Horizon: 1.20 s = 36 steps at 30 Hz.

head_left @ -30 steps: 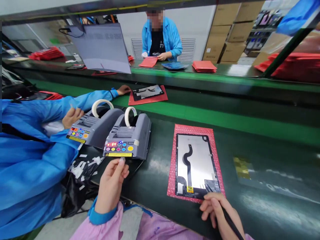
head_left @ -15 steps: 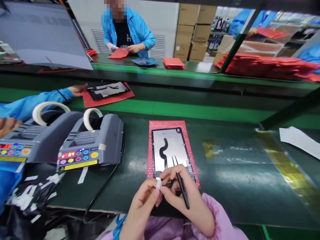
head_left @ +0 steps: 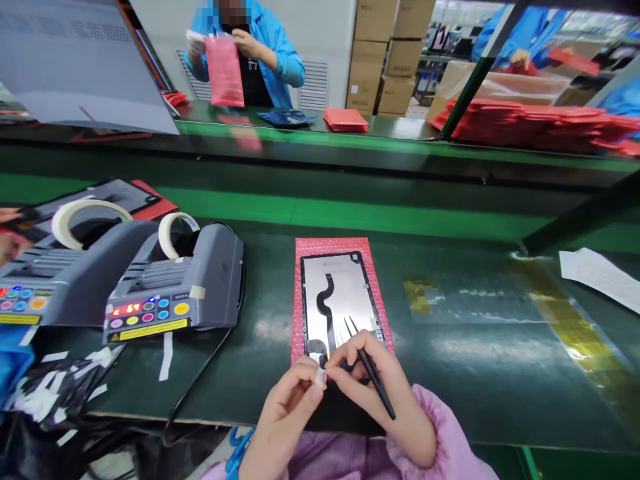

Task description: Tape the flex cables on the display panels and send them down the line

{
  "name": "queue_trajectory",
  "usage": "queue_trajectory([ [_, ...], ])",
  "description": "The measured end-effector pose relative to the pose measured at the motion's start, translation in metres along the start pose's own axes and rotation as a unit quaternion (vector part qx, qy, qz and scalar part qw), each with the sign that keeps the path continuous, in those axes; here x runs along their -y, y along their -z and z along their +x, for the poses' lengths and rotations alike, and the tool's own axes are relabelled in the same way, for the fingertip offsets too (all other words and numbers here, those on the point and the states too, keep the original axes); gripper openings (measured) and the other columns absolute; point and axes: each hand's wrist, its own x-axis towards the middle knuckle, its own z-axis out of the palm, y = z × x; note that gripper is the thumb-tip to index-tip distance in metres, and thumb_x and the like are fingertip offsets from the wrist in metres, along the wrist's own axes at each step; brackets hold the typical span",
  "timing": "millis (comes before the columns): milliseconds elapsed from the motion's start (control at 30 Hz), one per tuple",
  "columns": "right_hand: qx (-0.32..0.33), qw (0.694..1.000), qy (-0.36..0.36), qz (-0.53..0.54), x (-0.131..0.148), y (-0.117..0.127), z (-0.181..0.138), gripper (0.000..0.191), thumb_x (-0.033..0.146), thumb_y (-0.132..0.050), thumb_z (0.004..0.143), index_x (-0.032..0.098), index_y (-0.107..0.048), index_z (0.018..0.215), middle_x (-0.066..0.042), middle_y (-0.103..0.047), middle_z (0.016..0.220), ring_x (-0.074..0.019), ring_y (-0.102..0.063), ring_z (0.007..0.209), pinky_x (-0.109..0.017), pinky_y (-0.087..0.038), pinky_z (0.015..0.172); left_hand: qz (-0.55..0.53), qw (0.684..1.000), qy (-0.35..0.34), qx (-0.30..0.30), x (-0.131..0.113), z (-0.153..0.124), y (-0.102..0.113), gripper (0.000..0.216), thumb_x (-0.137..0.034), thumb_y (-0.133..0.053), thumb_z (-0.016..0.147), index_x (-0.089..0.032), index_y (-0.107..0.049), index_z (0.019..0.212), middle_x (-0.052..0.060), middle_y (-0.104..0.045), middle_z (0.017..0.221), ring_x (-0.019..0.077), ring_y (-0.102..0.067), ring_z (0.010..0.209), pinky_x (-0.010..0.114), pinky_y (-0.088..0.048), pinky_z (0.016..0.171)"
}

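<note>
1. White tape piece (head_left: 321, 378), small and flat, pinched between thumb and finger of the left hand (head_left: 287, 410).
2. Right hand (head_left: 383, 390), closed round black tweezers (head_left: 377, 383); its fingertips meet those of the left hand at the tape piece, though whether they also grip it cannot be told.
3. Tweezer tips, slim and parted, pointing away from the person over the screen panel (head_left: 345, 280); contact with it cannot be judged.
4. Screen panel, smooth silver with a black border, lying on a pink bubble bag (head_left: 330, 245). Bumpy margins show along the far and side edges; the hands cover the near end.
5. Black ribbon (head_left: 325, 303), S-curved, along the silver face.
6. Dark green table (head_left: 475, 367), glossy. Bare surface separates the bag from the grey tape machine (head_left: 215, 280) on the left and the see-through film (head_left: 465, 307) on the right.
7. Tape machine, sloped and boxy, bearing a cream tape ring (head_left: 163, 239); a narrow white strip (head_left: 167, 357) extends from its front.
8. Black cable (head_left: 200, 373), curving over the near table edge.
</note>
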Motion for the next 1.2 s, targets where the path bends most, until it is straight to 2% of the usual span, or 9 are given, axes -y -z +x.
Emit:
queue_trajectory([
  [200,0.009,1.0,-0.003,-0.021,-0.005,0.004,-0.003,0.026,0.017,-0.07,0.084,0.025,-0.046,0.088,-0.003,-0.074,0.106,-0.0129,-0.067,0.076,-0.021,-0.047,0.058,-0.021,1.0,0.008,0.006,0.003,0.0,-0.002,0.026,-0.048,-0.069,0.092,-0.024,-0.069,0.083,0.0,-0.053,0.081,0.0149,-0.046,0.073,0.026,-0.039,0.071],
  [400,-0.01,0.999,-0.001,-0.031,-0.012,-0.005,-0.003,0.025,0.016,-0.068,0.085,0.024,-0.045,0.081,0.001,-0.071,0.085,-0.0119,-0.061,0.062,-0.023,-0.047,0.057,0.001,1.0,0.011,0.009,0.002,0.001,-0.004,0.028,-0.05,-0.069,0.091,-0.023,-0.07,0.084,0.001,-0.056,0.081,0.016,-0.048,0.074,0.027,-0.042,0.073],
  [600,-0.018,0.995,-0.038,0.096,-0.013,-0.004,-0.003,0.036,0.037,-0.071,0.091,0.026,-0.038,0.082,0.002,-0.065,0.081,-0.0132,-0.059,0.065,-0.024,-0.044,0.056,0.062,0.989,-0.132,0.024,-0.002,0.003,-0.004,0.02,-0.041,-0.065,0.096,-0.025,-0.072,0.085,0.002,-0.057,0.082,0.0165,-0.055,0.077,0.026,-0.047,0.072],
  [700,0.003,0.991,-0.037,0.13,-0.009,0.011,-0.001,0.037,0.048,-0.071,0.091,0.027,-0.041,0.088,-0.004,-0.071,0.101,-0.0166,-0.065,0.078,-0.025,-0.047,0.057,0.131,0.972,-0.193,0.024,-0.005,0.005,-0.003,0.014,-0.029,-0.062,0.098,-0.027,-0.072,0.09,0.001,-0.055,0.082,0.0155,-0.056,0.076,0.024,-0.048,0.071],
  [767,0.016,0.995,-0.005,0.095,-0.006,0.02,-0.001,0.041,0.048,-0.079,0.085,0.026,-0.044,0.088,-0.008,-0.073,0.113,-0.0209,-0.068,0.094,-0.03,-0.054,0.071,0.185,0.96,-0.209,0.017,-0.007,0.008,-0.003,0.014,-0.022,-0.06,0.098,-0.027,-0.072,0.095,0.002,-0.057,0.086,0.0153,-0.059,0.08,0.024,-0.049,0.073],
  [833,0.041,0.998,0.018,0.04,-0.004,0.026,0.0,0.044,0.045,-0.085,0.079,0.025,-0.046,0.081,-0.008,-0.077,0.105,-0.0235,-0.072,0.096,-0.035,-0.055,0.081,0.223,0.952,-0.208,0.019,-0.007,0.011,-0.004,0.015,-0.018,-0.058,0.098,-0.027,-0.071,0.098,0.002,-0.059,0.09,0.0154,-0.061,0.082,0.023,-0.05,0.075],
  [967,0.003,0.999,0.026,-0.028,-0.004,0.031,0.01,0.046,0.046,-0.081,0.083,0.025,-0.043,0.069,-0.003,-0.079,0.079,-0.0229,-0.075,0.075,-0.034,-0.057,0.07,0.278,0.94,-0.194,0.033,-0.006,0.019,-0.003,0.022,-0.019,-0.055,0.099,-0.027,-0.072,0.11,0.004,-0.063,0.097,0.0175,-0.065,0.091,0.026,-0.052,0.082],
  [1067,-0.062,0.997,0.045,-0.017,0.002,0.042,0.024,0.048,0.045,-0.081,0.082,0.026,-0.039,0.07,-0.003,-0.077,0.076,-0.0227,-0.075,0.075,-0.035,-0.058,0.071,0.386,0.897,-0.213,0.01,-0.005,0.025,-0.002,0.035,-0.021,-0.052,0.1,-0.028,-0.063,0.133,0.008,-0.068,0.116,0.0225,-0.063,0.108,0.033,-0.05,0.093],
  [1200,-0.041,0.998,0.047,0.005,0.015,0.063,0.047,0.047,0.04,-0.082,0.082,0.026,-0.038,0.076,-0.002,-0.075,0.084,-0.0197,-0.071,0.077,-0.035,-0.056,0.073,0.595,0.758,-0.267,0.01,-0.001,0.035,-0.002,0.04,-0.025,-0.051,0.1,-0.03,-0.062,0.138,0.007,-0.07,0.131,0.0302,-0.058,0.116,0.043,-0.043,0.096],
])
